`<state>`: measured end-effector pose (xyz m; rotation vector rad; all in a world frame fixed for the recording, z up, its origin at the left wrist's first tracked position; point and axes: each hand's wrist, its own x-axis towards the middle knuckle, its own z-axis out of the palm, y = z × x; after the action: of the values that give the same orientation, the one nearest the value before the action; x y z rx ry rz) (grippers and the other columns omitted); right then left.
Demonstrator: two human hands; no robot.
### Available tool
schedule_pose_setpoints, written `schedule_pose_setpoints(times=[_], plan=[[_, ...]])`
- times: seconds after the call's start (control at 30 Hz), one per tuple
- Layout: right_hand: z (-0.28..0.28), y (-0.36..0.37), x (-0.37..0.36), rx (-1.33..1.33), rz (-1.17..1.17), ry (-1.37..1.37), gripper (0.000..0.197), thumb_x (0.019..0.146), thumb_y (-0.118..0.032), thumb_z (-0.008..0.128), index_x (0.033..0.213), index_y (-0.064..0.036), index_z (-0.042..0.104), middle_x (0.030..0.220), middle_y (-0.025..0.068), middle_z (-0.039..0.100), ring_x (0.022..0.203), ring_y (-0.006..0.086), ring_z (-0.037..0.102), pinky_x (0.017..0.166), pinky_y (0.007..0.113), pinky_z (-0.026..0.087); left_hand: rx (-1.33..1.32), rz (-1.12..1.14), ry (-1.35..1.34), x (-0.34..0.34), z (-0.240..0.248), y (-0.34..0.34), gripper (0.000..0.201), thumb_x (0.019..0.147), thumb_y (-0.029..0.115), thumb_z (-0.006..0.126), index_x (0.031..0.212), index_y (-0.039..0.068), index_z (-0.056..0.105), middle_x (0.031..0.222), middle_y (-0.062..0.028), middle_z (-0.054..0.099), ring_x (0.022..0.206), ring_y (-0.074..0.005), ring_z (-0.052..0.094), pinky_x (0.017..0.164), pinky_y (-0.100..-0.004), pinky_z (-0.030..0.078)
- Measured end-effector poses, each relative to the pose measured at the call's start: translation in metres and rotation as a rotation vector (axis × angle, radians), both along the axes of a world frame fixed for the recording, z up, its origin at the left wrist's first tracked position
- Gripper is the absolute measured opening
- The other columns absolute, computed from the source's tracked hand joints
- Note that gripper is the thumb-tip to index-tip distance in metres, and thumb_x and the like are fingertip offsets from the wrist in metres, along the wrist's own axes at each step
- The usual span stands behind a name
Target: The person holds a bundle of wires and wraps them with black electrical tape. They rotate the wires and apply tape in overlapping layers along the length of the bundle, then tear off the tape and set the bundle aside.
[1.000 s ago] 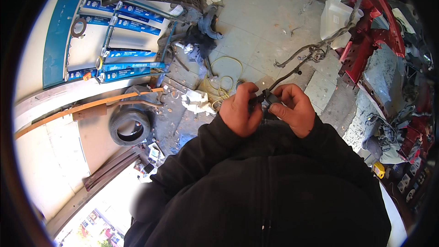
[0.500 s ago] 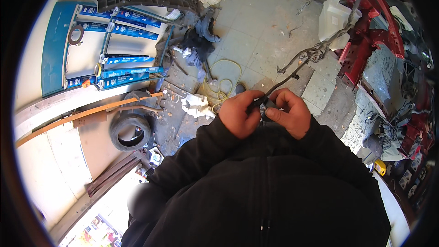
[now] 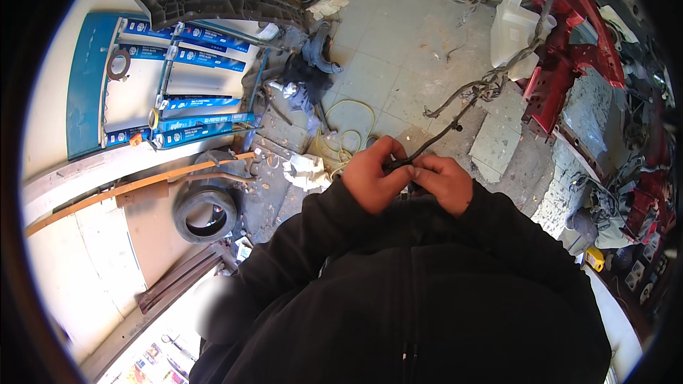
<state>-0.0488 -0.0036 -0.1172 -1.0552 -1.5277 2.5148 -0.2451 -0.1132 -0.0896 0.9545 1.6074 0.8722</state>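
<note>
Pinching the dark cable point(image 3: 441, 135) between thumb and curled fingers, the person's left grip point(image 3: 373, 176) is clamped on its near stretch, in front of the chest. The right grip point(image 3: 447, 183) sits just beside it, thumb tips close together; its fingers are drawn in, but whether they close on the cable or on some small part cannot be told, since they hide whatever lies between them. Holding both grips this near each other probably steadies a thin, bendy thing that offers little to grasp.

Beyond the grip, the cable slants up and to the right toward a tangle of wiring point(image 3: 487, 87), which runs on past a whitish tank point(image 3: 512, 32) by the red metal frame point(image 3: 551, 92). That link likely explains its slant: the far side seems tethered, so the near side is brought to the body.

Ahead and slightly left of the grip, a yellow hose point(image 3: 375, 119) loops loosely on the floor point(image 3: 405, 50), perhaps simply dropped there. Well to the left lies a tyre point(image 3: 186, 222), close to the wall side, presumably to leave standing room.
</note>
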Motion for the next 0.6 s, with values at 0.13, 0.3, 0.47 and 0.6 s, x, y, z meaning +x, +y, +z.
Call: schedule_pose_setpoints(times=[0.13,0.3,0.47,0.6], plan=[[-0.004,-0.003,0.004,0.245,0.06,-0.001,0.028,0.106,-0.027,0.072,0.108,0.0008,0.073,0.101,0.0078,0.069,0.094,0.0187,0.066,0.083,0.034,0.053,0.153,-0.065,0.242,-0.004,-0.007,0.004,0.017,0.1,0.016,0.072,0.106,0.003,0.063,0.078,-0.0143,0.069,0.067,-0.0288,0.066,0.061,-0.0419,0.05],[-0.012,-0.007,0.005,0.31,0.04,-0.073,0.023,0.101,-0.022,0.073,0.104,0.0008,0.072,0.102,0.0111,0.066,0.097,0.025,0.065,0.087,0.036,0.052,0.23,-0.157,0.64,0.007,-0.013,0.005,0.02,0.099,0.019,0.072,0.104,0.004,0.06,0.081,-0.0226,0.072,0.07,-0.0465,0.069,0.06,-0.0555,0.053],[-0.02,-0.011,-0.006,0.376,-0.05,-0.002,0.02,0.107,-0.017,0.068,0.113,0.0019,0.071,0.124,0.0091,0.062,0.099,0.018,0.067,0.08,0.033,0.058,0.237,0.003,0.507,0.021,-0.006,-0.01,0.018,0.1,0.015,0.072,0.102,0.003,0.059,0.078,-0.0227,0.07,0.067,-0.0436,0.07,0.058,-0.0529,0.053],[-0.024,-0.013,-0.015,0.405,-0.087,0.047,0.023,0.109,-0.014,0.068,0.125,0.0027,0.07,0.136,0.0089,0.059,0.103,0.0165,0.068,0.084,0.031,0.06,0.046,0.339,0.036,0.028,-0.007,-0.016,0.02,0.102,0.016,0.073,0.098,0.002,0.059,0.075,-0.0134,0.069,0.061,-0.0288,0.067,0.056,-0.0429,0.052]])
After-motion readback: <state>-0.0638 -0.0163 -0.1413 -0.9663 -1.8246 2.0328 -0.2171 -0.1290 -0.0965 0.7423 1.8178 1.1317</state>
